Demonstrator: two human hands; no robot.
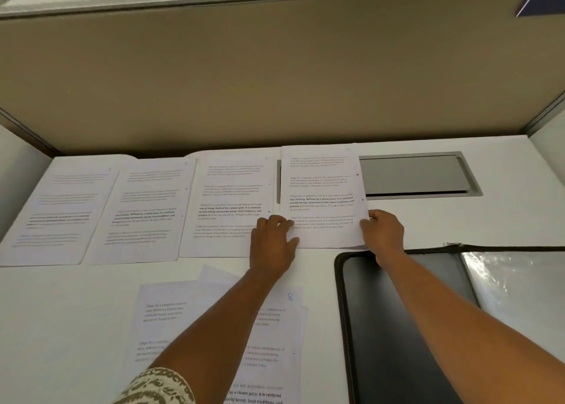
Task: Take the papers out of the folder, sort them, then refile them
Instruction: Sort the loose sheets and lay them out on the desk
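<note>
White printed paper is held at both lower corners as a fourth sheet (pixel 321 194) is set at the right end of a row along the far edge of the desk (pixel 91 296). Its right edge is pinched by the right hand (pixel 383 231), fingers curled over the margin; its lower left corner is pressed flat under the spread fingers of the left hand (pixel 272 244), whose heel lies across the third sheet (pixel 226 205). Two further sheets, the second (pixel 143 208) and the leftmost (pixel 58 211), are seen laid edge to edge beyond it, each bearing a faint handwritten number at its top corner.

Sorting is judged to be about half done. A loose pile of unsorted pages (pixel 214 327), fanned and topped by one marked 8, is left at the near centre under the left forearm. The folder (pixel 397 312), a dark, round-cornered cover with glossy clear sleeves (pixel 513 284), is lying open at the near right.

The fourth sheet is placed partly over a recessed grey metal cable hatch (pixel 415 174), so it could sag or slide on that smooth surface. The thin, slick pages could be shifted out of order by a dragged sleeve or forearm, and the pale numbers could be misread.
</note>
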